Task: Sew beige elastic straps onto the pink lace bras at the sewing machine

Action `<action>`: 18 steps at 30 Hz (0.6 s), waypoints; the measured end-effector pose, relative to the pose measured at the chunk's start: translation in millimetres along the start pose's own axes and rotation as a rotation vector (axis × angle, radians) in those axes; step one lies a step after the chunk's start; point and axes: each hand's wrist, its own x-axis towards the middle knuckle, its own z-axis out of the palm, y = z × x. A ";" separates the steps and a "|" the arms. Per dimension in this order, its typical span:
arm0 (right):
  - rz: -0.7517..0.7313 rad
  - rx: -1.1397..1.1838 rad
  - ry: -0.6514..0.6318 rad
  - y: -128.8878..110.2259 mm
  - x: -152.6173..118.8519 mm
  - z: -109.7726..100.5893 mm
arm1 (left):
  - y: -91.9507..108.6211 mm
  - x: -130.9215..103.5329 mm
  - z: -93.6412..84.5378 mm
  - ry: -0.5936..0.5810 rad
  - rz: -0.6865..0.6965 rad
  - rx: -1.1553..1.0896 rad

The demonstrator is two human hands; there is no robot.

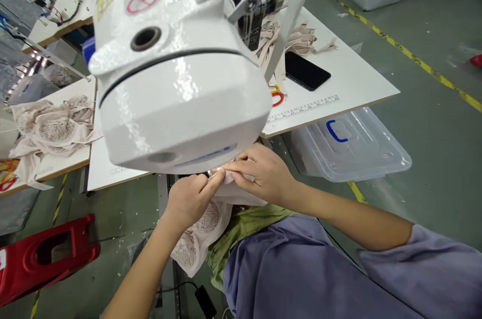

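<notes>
A white sewing machine head [184,108] fills the upper middle and hides the needle area. Just below its front edge, my left hand [192,198] pinches the edge of a pale beige lace garment [207,218]. My right hand [263,173] is closed on the same fabric, its fingertips close to those of the left. From both hands the garment hangs down over my lap, its lace cups showing below my left wrist. The exact spot where the fabric meets the machine is out of sight.
On the right tabletop lie a black phone [308,71], red-and-yellow scissors [277,96], a printed ruler strip [305,108] and beige fabric strips [301,38]. A lidded clear bin [361,148] stands below. More lace garments [56,128] lie at left, above a red stool [48,259].
</notes>
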 end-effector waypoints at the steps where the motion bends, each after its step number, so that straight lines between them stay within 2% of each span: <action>1: 0.072 0.090 -0.038 0.0 -3.7 2.1 | -0.3 1.4 0.4 -0.006 -0.016 0.004; 3: 0.245 0.289 -0.071 0.8 -13.2 7.4 | 5.8 6.2 -1.8 -0.021 -0.080 0.015; 5: 0.351 0.413 -0.049 2.4 -20.4 11.5 | 17.8 12.2 -6.8 -0.033 -0.139 0.031; 8: 0.321 0.380 -0.040 6.1 -17.2 9.7 | 38.0 21.8 -15.3 -0.046 -0.230 0.074; 11: 0.250 0.313 -0.038 10.8 0.9 1.1 | 51.7 30.0 -19.4 -0.070 -0.317 0.107; 18: 0.254 0.408 -0.141 21.7 38.0 -7.8 | 56.1 37.2 -13.6 -0.029 -0.434 0.132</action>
